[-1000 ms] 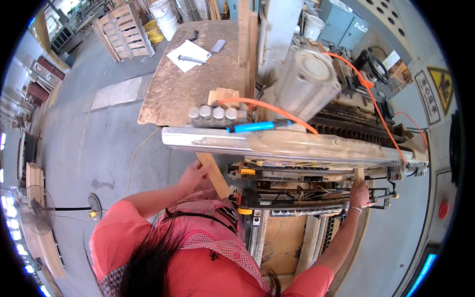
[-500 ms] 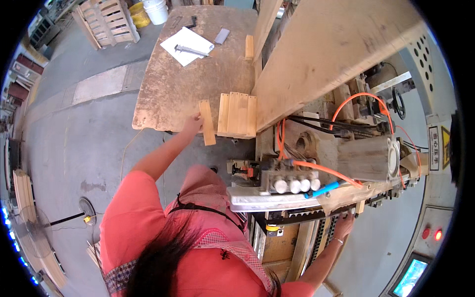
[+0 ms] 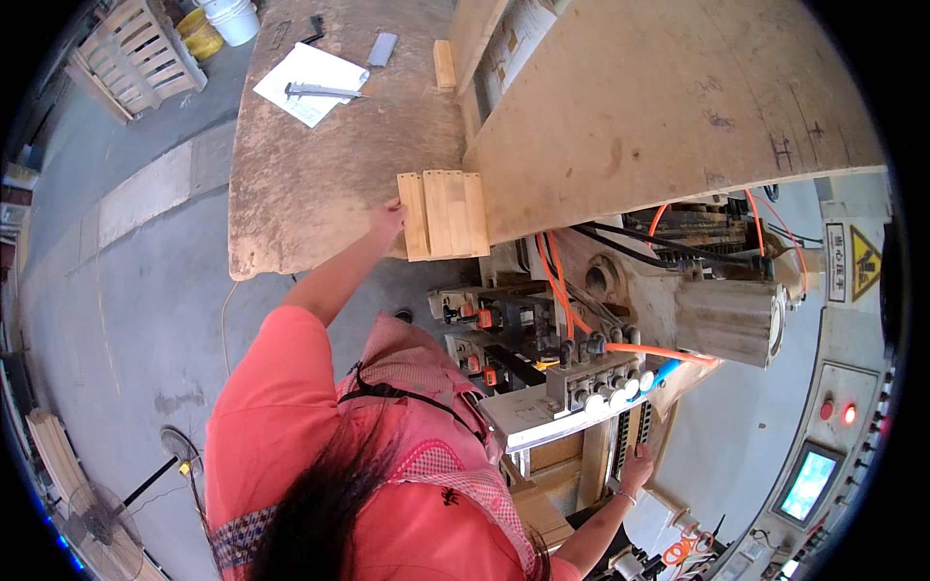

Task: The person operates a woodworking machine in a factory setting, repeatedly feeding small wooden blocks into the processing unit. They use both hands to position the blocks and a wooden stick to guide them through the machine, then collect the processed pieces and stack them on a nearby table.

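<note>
White paper (image 3: 308, 82) (caliper atop), buckets (image 3: 221, 21), fan (image 3: 102, 518).

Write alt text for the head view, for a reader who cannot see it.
Seen from above, a person's left hand touches a row of wood slats at the edge of a worn wooden table, while the right hand rests low on a woodworking machine. Paper lies on the table's far end.

Pale tan wooden slats (image 3: 443, 214) lie on a dusty brown worktable (image 3: 320, 174); white paper sheet (image 3: 310, 82) at eleven o'clock; orange hoses (image 3: 557, 286) at three o'clock.
</note>
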The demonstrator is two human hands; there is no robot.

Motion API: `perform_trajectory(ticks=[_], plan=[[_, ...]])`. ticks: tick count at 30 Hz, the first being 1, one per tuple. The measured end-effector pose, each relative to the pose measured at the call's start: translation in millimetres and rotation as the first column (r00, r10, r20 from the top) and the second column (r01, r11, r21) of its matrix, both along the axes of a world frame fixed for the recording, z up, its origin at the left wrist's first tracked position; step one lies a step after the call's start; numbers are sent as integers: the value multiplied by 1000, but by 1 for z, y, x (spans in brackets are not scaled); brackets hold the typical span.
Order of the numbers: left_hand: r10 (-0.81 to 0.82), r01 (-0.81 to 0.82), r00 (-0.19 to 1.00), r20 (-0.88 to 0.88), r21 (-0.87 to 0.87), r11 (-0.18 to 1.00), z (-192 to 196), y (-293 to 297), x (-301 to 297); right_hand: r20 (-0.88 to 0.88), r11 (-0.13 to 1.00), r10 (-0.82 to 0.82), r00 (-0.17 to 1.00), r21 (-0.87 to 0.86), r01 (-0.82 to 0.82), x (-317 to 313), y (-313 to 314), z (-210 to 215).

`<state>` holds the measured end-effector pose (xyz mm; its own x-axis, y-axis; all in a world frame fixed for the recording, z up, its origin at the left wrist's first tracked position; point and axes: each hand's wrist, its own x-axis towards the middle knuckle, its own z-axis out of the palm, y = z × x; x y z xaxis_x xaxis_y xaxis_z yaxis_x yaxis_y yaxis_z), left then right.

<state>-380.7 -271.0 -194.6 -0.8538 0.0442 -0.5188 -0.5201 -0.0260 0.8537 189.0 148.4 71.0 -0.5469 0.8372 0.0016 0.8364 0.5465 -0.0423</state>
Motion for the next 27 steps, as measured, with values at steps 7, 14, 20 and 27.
perform_trajectory(ticks=[7,14,20,27], plan=[[-122,119,992,-22,-115,986,-6,2,-4,-63,998,9,998,65,-4,22,-18,-2],[-125,84,989,-75,-403,911,-23,4,-8,149,985,-125,981,-103,141,-1,-11,29],[-311,-16,882,-354,-682,731,46,12,35,-69,996,83,994,-8,-84,18,48,1],[-496,315,750,-437,-423,849,37,59,158,-198,992,60,978,-101,-81,14,100,-10]])
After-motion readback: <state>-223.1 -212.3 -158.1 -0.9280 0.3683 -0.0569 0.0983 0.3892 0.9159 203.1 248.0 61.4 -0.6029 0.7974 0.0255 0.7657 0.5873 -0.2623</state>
